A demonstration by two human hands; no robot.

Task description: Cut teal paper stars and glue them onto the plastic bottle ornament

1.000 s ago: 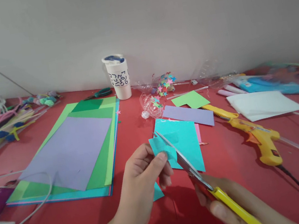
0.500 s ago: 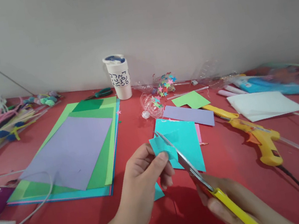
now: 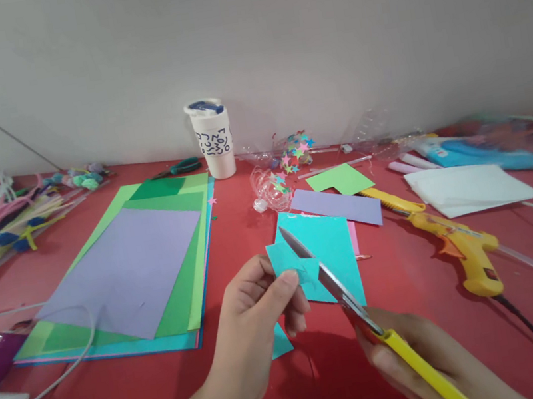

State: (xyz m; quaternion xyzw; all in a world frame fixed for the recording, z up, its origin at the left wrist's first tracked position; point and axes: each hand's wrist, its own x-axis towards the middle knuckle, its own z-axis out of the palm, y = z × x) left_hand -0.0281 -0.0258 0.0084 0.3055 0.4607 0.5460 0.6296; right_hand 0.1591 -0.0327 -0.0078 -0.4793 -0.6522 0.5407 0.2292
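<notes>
Between thumb and fingers, my left hand (image 3: pixel 264 314) pinches a small turquoise paper piece (image 3: pixel 283 259). My right hand (image 3: pixel 401 347) grips a pair of scissors (image 3: pixel 345 295) with yellow handles, its blades pointing up and left. The paper's right edge lies at the blades, which show slightly apart. Beneath them, a larger turquoise sheet (image 3: pixel 337 242) rests on the table with a pink piece partly hidden under it. A turquoise scrap (image 3: pixel 282 342) lies below my left hand, partly covered by it.
A stack of coloured sheets topped by a purple sheet (image 3: pixel 126 269) lies left. A white tumbler (image 3: pixel 214 140) stands near the wall. Star confetti (image 3: pixel 296 147), a purple strip (image 3: pixel 338 205) and a green piece (image 3: pixel 341 179) lie beyond the hands. A yellow glue gun (image 3: pixel 461 249) with a cord is right.
The scissors have shifted slightly right and down relative to the paper, and more of the far blade shows. My left hand holds the paper almost in the same spot.
</notes>
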